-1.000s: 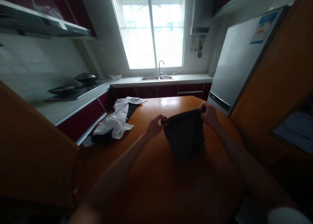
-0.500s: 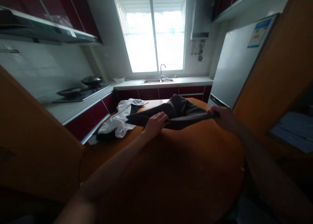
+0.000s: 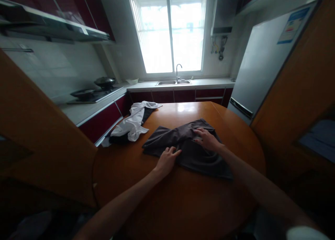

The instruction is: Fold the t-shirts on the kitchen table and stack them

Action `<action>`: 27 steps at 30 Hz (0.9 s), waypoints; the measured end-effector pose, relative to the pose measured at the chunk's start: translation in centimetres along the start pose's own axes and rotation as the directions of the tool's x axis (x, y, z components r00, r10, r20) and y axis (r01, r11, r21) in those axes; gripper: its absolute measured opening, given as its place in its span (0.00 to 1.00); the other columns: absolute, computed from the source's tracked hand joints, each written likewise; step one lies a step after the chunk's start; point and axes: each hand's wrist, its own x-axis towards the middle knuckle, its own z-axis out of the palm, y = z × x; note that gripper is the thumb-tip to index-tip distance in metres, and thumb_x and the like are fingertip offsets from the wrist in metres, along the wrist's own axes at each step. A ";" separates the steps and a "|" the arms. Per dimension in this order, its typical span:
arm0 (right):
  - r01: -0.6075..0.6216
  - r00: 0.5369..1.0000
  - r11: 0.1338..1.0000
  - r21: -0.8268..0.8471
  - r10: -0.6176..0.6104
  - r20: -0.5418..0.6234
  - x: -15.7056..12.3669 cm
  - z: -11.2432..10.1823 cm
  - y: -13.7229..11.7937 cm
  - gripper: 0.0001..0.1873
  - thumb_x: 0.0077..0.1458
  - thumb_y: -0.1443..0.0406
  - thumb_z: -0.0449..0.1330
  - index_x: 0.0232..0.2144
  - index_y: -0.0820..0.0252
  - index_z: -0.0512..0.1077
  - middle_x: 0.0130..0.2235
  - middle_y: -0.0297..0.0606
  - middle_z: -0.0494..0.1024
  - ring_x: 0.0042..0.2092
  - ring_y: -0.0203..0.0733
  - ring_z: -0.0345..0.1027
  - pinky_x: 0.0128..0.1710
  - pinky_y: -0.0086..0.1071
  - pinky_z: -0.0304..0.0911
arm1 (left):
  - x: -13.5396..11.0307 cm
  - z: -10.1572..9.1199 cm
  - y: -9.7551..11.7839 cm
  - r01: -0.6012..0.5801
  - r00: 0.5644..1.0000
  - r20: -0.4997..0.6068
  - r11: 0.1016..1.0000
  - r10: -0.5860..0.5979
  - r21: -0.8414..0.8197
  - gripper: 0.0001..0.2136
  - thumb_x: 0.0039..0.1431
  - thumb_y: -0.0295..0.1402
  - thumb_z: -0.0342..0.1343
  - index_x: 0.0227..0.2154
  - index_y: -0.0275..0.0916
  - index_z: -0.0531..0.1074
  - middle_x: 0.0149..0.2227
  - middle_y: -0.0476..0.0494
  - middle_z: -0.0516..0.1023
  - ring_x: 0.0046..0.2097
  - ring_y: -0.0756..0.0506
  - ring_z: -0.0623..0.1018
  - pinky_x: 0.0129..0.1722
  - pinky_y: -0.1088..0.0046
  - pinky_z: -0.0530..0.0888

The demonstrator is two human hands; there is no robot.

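Observation:
A dark grey garment (image 3: 183, 147) lies spread and rumpled on the round wooden table (image 3: 183, 198). My left hand (image 3: 167, 159) rests flat on its near left edge, fingers stretched toward the cloth. My right hand (image 3: 206, 138) lies on top of the garment near its middle, fingers spread and pressing the fabric down. Neither hand grips the cloth.
A white and black pile of clothes (image 3: 131, 126) sits at the table's far left edge. Behind are a counter with a stove and pans (image 3: 91, 91), a sink (image 3: 174, 82) under the window, and a fridge (image 3: 261, 62) at right. Wooden panels flank both sides.
The garment, held up by both hands a second ago, was swung out and laid flat on the table. Both hands let go and now rest on it.

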 end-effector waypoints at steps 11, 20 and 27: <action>-0.321 0.946 0.843 0.432 0.306 0.107 10.4 -1.9 3.1 0.06 0.49 0.65 0.64 0.29 0.63 0.77 0.26 0.34 0.76 0.28 0.35 0.67 0.27 0.24 0.61 | -3.3 -5.0 -4.6 -0.043 0.975 -0.218 0.934 -0.038 -0.355 0.22 0.60 0.20 0.45 0.46 0.46 0.80 0.48 0.43 0.78 0.49 0.43 0.77 0.49 0.65 0.73; -0.566 0.674 0.623 0.540 0.727 -0.132 8.5 -10.7 11.5 0.06 0.50 0.65 0.66 0.27 0.64 0.74 0.26 0.41 0.77 0.26 0.39 0.70 0.28 0.31 0.66 | -4.6 -8.7 -6.4 0.008 0.910 -0.343 0.837 -0.234 -0.547 0.19 0.52 0.26 0.47 0.42 0.43 0.79 0.46 0.44 0.79 0.47 0.42 0.79 0.46 0.68 0.75; -0.559 0.732 0.810 0.180 0.583 -0.352 4.5 -6.9 14.0 0.17 0.53 0.60 0.65 0.43 0.63 0.78 0.46 0.52 0.80 0.47 0.48 0.74 0.48 0.35 0.65 | -4.1 -5.5 -6.1 0.346 0.916 0.131 0.580 -0.379 -0.737 0.20 0.48 0.28 0.47 0.44 0.41 0.75 0.27 0.51 0.76 0.25 0.48 0.74 0.24 0.76 0.70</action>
